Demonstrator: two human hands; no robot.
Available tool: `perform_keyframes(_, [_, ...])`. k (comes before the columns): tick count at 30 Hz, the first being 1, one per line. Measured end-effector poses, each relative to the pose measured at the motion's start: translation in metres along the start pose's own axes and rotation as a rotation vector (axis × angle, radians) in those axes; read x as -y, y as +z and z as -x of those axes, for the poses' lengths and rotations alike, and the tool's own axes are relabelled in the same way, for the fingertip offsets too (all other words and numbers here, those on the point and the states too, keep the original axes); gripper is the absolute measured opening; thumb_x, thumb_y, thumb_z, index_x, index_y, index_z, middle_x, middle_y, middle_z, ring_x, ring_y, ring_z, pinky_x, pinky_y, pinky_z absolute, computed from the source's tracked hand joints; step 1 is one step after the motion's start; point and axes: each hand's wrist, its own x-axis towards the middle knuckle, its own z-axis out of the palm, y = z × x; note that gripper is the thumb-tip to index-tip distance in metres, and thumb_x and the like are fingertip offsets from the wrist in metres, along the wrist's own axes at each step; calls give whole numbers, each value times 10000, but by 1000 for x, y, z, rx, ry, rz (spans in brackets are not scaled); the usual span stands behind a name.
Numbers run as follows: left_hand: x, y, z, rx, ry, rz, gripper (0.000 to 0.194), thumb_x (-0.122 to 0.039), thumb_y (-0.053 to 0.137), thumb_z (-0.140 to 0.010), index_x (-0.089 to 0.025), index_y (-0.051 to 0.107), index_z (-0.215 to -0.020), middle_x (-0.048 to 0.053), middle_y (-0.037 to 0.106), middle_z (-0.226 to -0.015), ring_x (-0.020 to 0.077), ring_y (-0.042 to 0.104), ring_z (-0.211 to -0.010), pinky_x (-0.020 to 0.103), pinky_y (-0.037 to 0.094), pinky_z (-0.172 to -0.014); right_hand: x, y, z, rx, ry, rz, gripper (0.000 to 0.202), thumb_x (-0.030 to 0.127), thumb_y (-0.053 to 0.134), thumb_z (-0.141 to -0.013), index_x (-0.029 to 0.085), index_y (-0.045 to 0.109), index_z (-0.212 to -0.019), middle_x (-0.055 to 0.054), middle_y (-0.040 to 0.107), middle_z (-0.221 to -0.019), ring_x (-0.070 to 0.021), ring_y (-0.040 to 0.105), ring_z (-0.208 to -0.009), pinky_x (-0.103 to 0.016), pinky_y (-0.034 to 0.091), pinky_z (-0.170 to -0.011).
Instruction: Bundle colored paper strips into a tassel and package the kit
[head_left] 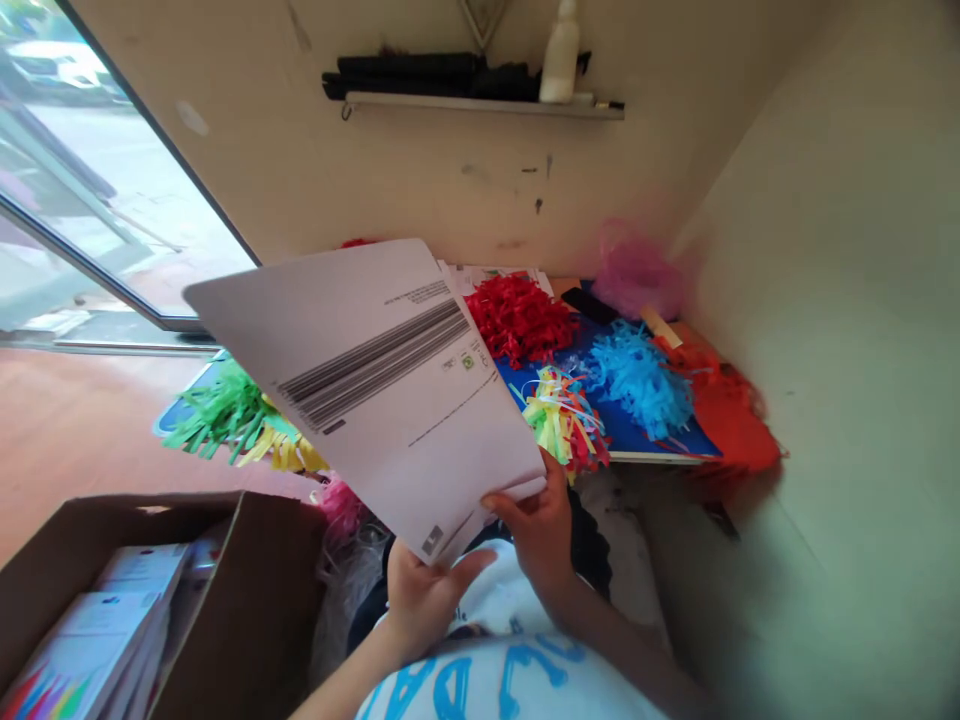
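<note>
A large white printed folder (367, 400), with rounded far corners and black line blocks, is held tilted in front of me. My left hand (427, 595) grips its near left corner, the thumb on the edge and the other fingers partly hidden beneath. On the near right edge my right hand (538, 520) pinches it, thumb on top, by a small folded flap. Beyond the folder, a red shredded-paper bundle (521, 318) and a multicoloured strip bundle (562, 415) lie on the blue table (615, 425). The folder covers part of the table.
An open cardboard box (247, 590) with several printed packets (101, 640) stands at left. Blue strips (641, 380), orange paper (731, 415), a pink plastic bag (637, 270) and green strips (221, 405) lie on the table. A wall shelf (480, 106) holds a white bottle (561, 55).
</note>
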Motion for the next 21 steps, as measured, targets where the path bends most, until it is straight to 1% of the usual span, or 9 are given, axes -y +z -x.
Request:
perform_keyframes(2, [-2,0,-2,-16,-10,-45,279,-295,800,-644,-161,757,-885,80,784,-848,285,734,-760,377,613,-690,0,-2,0,9,-45,14,786,221,822,-566,204,471,-1270,-48,721,-984,-226,707,-840,-331,598,-705])
perform_keyframes(5, [-2,-6,-10,-64,-52,-42,224,-318,770,-682,-162,742,-842,77,781,-821,278,726,-738,382,605,-668,-2,-8,2,111,-85,58,725,256,793,-625,200,485,-1279,-72,716,-1060,-231,699,-919,-357,584,-796])
perform_keyframes(7, [-2,-12,-14,-50,-90,-18,232,-327,790,-661,-153,727,-802,75,771,-783,264,712,-701,359,593,-635,-2,-12,3,136,-69,141,611,290,775,-663,191,537,-1217,-60,732,-998,-223,707,-852,-340,590,-746])
perform_keyframes(10, [0,-16,-16,-63,-140,112,320,-312,831,-617,-156,709,-868,54,761,-786,227,697,-689,310,579,-620,0,-14,4,62,-66,255,421,338,765,-692,174,604,-1046,-16,728,-790,-188,683,-619,-295,574,-591])
perform_keyframes(13, [4,-7,-10,-36,-190,410,416,-298,847,-612,-186,703,-986,41,768,-878,210,705,-782,301,583,-714,2,-11,4,-18,-124,248,354,361,756,-721,168,603,-975,8,700,-693,-164,649,-531,-274,551,-552])
perform_keyframes(15, [7,5,-6,0,-230,574,347,-333,830,-648,-179,730,-942,55,771,-891,216,707,-831,323,577,-785,0,-5,5,-58,-136,206,374,374,753,-733,167,599,-1003,9,697,-694,-160,648,-532,-270,547,-550])
perform_keyframes(17, [9,16,-6,-23,-250,670,301,-391,804,-682,-164,753,-873,70,771,-847,226,709,-823,347,574,-801,-6,1,9,-71,-122,129,436,399,739,-748,175,587,-1090,-10,717,-771,-168,660,-568,-280,554,-552])
perform_keyframes(19, [9,16,-12,-76,-239,707,326,-439,786,-693,-159,763,-857,76,766,-796,234,710,-774,364,578,-764,-11,6,16,-40,-98,43,469,444,700,-776,198,579,-1156,-36,732,-879,-187,683,-647,-300,568,-579])
perform_keyframes(21, [2,-1,-25,-130,-180,659,338,-450,796,-671,-158,770,-840,76,763,-762,236,702,-717,357,577,-710,-10,3,24,116,-69,42,396,500,635,-809,215,640,-1085,-37,740,-880,-194,692,-686,-310,575,-623])
